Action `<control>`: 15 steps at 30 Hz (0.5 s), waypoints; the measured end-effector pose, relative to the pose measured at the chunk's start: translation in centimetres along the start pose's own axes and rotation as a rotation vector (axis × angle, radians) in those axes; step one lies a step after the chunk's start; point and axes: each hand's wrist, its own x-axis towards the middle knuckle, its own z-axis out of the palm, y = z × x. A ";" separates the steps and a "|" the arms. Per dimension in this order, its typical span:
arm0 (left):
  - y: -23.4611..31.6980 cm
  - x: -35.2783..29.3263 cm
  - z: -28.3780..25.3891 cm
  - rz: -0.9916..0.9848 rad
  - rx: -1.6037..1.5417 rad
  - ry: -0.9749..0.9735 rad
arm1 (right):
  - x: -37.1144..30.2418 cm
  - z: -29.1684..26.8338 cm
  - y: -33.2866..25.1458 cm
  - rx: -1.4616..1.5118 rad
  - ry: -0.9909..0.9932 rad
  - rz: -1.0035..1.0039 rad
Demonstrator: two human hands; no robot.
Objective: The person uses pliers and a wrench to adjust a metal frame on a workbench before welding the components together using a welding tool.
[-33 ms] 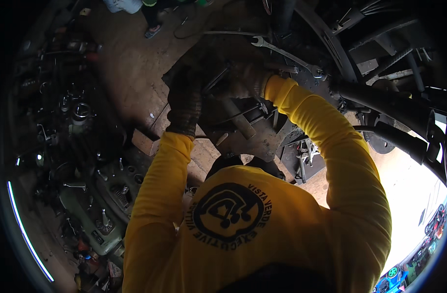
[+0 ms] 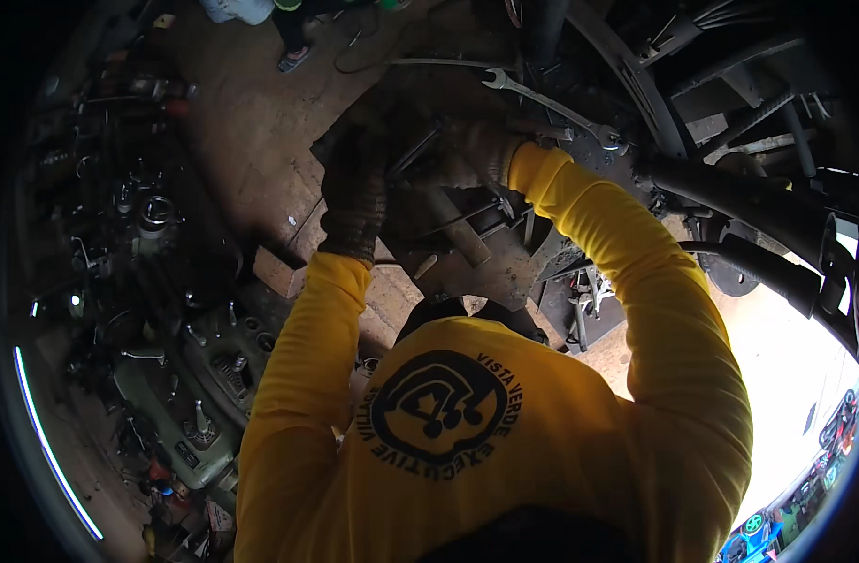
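Both my hands wear dark knit work gloves and reach over a dark, stained metal work table. My left hand is at the table's left side, its fingers lost in deep shadow. Across from it, my right hand is bent with the fingers curled inward; what they close on is hidden. Between the hands a thin straight metal edge catches the light, beside the right fingers. A flat metal bar lies just below the right hand. Beyond that hand rests a long open-ended wrench.
A greenish machine with levers stands at the left. Dark pipes and metal stock crowd the right. Hand tools lie beside my right arm. A wooden block is near my left wrist. Another person's foot shows at the far side.
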 end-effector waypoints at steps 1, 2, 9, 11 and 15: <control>-0.1 -0.1 0.0 0.023 -0.009 0.012 | 0.3 0.2 0.3 -0.006 0.015 -0.017; -0.3 -0.2 -0.1 0.046 -0.019 0.023 | 0.5 0.6 0.8 -0.012 0.036 -0.042; 2.0 0.3 -0.2 -0.170 -0.256 0.025 | 0.8 2.0 1.9 -0.039 0.163 -0.080; 0.1 -0.5 -0.2 -0.015 -0.202 0.055 | 0.9 2.1 1.4 -0.033 0.161 -0.087; 3.8 -0.2 -0.5 -0.296 -0.393 0.031 | 0.4 1.8 1.3 -0.030 0.161 -0.085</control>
